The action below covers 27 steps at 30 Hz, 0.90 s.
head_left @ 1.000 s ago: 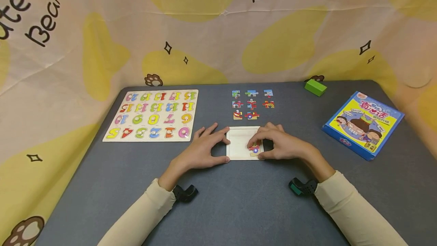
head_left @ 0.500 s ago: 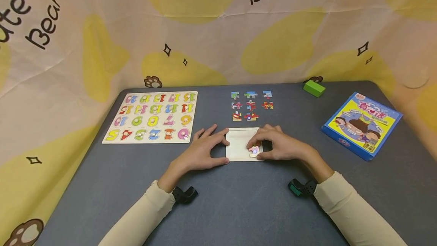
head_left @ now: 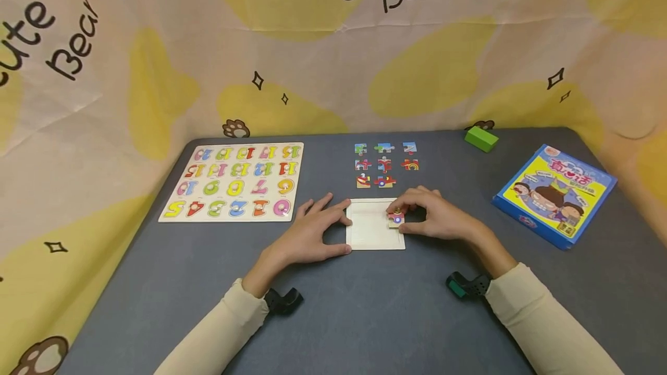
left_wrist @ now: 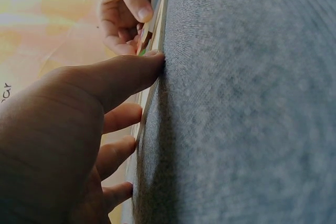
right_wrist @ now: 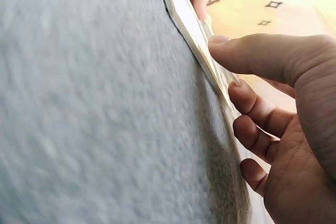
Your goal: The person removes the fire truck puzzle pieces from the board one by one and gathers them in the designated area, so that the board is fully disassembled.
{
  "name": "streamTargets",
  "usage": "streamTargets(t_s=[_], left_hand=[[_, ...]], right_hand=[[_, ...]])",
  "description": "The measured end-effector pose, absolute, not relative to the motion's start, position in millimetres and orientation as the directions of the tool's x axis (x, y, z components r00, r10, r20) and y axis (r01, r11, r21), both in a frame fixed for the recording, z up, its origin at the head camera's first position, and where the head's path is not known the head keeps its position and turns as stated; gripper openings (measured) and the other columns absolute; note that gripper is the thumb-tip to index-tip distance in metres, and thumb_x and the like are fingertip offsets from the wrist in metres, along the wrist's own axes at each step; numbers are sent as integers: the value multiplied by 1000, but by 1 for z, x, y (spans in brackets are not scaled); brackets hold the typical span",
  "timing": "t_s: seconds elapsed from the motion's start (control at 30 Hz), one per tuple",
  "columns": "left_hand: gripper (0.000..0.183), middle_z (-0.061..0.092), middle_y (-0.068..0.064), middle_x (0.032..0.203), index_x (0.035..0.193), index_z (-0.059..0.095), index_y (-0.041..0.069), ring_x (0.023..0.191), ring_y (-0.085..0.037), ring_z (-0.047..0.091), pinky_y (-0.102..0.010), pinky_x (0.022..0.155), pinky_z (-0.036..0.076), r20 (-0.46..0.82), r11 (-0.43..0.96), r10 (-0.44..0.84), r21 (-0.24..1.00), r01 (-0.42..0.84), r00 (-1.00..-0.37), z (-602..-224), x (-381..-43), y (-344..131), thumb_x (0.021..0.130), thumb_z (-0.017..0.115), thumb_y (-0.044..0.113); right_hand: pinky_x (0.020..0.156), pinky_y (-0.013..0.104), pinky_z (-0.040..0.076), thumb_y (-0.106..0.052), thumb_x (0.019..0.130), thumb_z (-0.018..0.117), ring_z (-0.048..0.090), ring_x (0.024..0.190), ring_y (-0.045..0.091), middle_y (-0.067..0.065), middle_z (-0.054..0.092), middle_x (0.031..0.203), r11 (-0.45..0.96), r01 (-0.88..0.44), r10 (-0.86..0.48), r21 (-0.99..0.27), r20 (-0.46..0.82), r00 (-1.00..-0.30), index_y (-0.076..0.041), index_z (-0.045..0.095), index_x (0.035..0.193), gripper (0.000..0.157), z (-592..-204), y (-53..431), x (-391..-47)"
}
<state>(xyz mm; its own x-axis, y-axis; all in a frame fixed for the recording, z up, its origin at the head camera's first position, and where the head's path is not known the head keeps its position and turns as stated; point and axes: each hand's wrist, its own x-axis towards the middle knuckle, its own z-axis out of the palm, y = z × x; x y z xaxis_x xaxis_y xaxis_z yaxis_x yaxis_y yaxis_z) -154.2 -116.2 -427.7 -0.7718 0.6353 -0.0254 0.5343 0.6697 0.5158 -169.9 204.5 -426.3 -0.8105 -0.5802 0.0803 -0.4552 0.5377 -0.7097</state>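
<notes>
My right hand pinches a small jigsaw piece, printed in red, blue and yellow, between thumb and fingers. It is over the right side of a shallow white puzzle tray. In the left wrist view the jigsaw piece stands tilted just above the tray. My left hand touches the tray's left edge with its thumb and fingertips, the fingers spread. Beyond the tray, several loose jigsaw pieces lie in rows, with a gap at the near right.
A white number board with colourful numerals lies to the left. At the right is a blue and yellow box, and a green block sits near the far edge. A patterned cloth hangs behind the grey table.
My right hand has moved the jigsaw piece away from the tray's near right corner, slightly up and to the right. The left hand stays at the tray's left edge.
</notes>
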Motion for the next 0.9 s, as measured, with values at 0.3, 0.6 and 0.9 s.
streamTargets(t_s=[0.3,0.6,0.9], left_hand=[[40,36,5,166,124,65,27,160,-31,16,-65,123,4,-18,667,637,514,539,-771,-428,-153,-116,89,77,44],[40,35,5,166,124,65,26,160,-31,15,-65,122,3,-15,659,642,522,542,-767,-429,-153,-116,89,76,43],[40,36,5,165,124,65,27,160,-31,16,-65,122,3,-10,657,643,522,544,-766,-429,-153,-116,89,76,43]], right_hand=[[84,41,27,-16,84,84,51,97,17,-6,66,100,542,-439,-530,-717,115,-840,-22,74,117,35,-432,224,-180],[81,40,22,-12,87,81,47,94,19,1,63,97,568,-407,-472,-715,121,-873,-18,75,115,30,-436,237,-192],[80,41,21,-12,86,81,49,94,18,-1,65,94,575,-413,-469,-706,130,-873,-19,76,114,29,-437,237,-196]])
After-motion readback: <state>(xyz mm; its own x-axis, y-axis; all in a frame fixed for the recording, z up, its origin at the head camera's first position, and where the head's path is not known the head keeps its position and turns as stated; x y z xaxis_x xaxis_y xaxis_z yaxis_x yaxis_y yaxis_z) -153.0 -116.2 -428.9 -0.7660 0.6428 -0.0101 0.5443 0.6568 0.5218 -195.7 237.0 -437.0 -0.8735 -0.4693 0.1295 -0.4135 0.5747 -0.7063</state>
